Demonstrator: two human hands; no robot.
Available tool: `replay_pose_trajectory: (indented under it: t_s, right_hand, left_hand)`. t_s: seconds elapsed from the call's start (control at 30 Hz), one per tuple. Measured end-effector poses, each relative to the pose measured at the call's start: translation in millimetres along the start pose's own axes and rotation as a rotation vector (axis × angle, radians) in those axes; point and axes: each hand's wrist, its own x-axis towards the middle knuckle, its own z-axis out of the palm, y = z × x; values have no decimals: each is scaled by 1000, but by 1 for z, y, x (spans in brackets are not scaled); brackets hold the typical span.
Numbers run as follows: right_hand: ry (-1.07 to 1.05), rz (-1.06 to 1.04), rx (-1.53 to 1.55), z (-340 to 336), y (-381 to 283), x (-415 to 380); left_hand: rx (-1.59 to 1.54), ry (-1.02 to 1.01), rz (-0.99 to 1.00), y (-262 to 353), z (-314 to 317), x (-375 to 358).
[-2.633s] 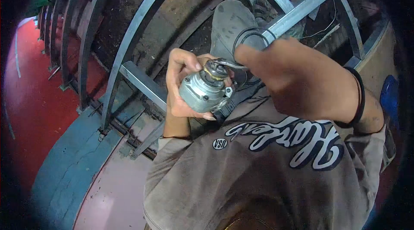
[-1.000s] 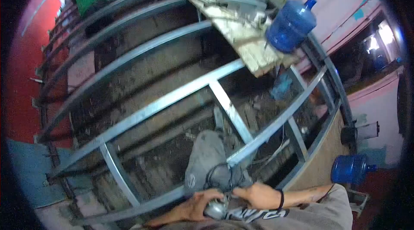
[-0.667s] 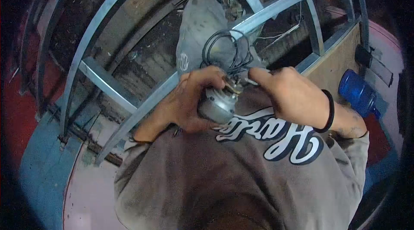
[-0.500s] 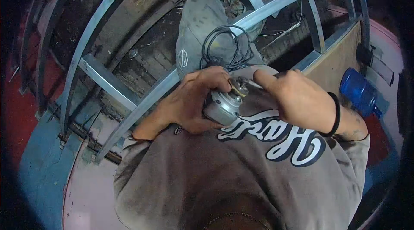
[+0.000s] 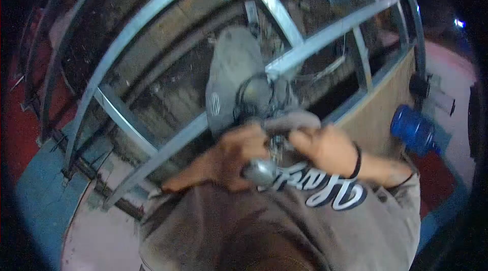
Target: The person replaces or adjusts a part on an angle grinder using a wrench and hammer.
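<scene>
My left hand (image 5: 236,156) is wrapped around what looks like an angle grinder (image 5: 259,172), held close in front of my shirt. Its rounded silver metal head shows below my fingers, blurred by motion. My right hand (image 5: 325,149), with a black band on the wrist, is closed at the tool's small metal fittings (image 5: 277,146). Whatever my right fingers grip there is too blurred to name. Loops of black cable (image 5: 254,93) lie just beyond both hands, over my trouser leg (image 5: 234,62).
Curved metal frame bars (image 5: 152,11) arch around me, with a straight bar (image 5: 335,32) crossing ahead. A plywood panel (image 5: 381,103) stands to the right, beside a blue water bottle (image 5: 414,128) lying on its side. Dirt and debris cover the ground beyond.
The view has tilted, so the frame and bottle sit lower in the picture. Both hands appear lower too, and the tool's metal head has turned in my left hand.
</scene>
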Motion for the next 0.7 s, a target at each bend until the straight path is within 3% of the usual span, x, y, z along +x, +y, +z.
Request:
replay_pose_trajectory:
  t_s: [0.03,0.1,0.17,0.27,0.37,0.43,0.57,0.63,0.7]
  right_hand:
    - [-28,2,30,2,3,-2]
    - [76,-121,-27,3,13,0]
    - [-155,-30,-98,4,23,-5]
    - [-56,-99,-64,13,41,1]
    - [5,-156,-1,25,58,3]
    - [148,-418,167,53,85,16]
    - [10,-342,110,45,77,31]
    - [-2,-405,161,42,84,32]
    - [-93,-302,92,24,76,22]
  left_hand:
    - [-4,52,60,-1,7,0]
    - [132,-43,63,16,-6,22]
    - [129,1,75,9,-2,23]
    - [153,81,140,-7,3,24]
    - [149,74,82,-6,5,27]
    - [48,6,96,-9,6,27]
    - [-31,131,85,-8,-8,18]
    - [94,137,100,-16,3,8]
    - [30,115,8,-2,-1,18]
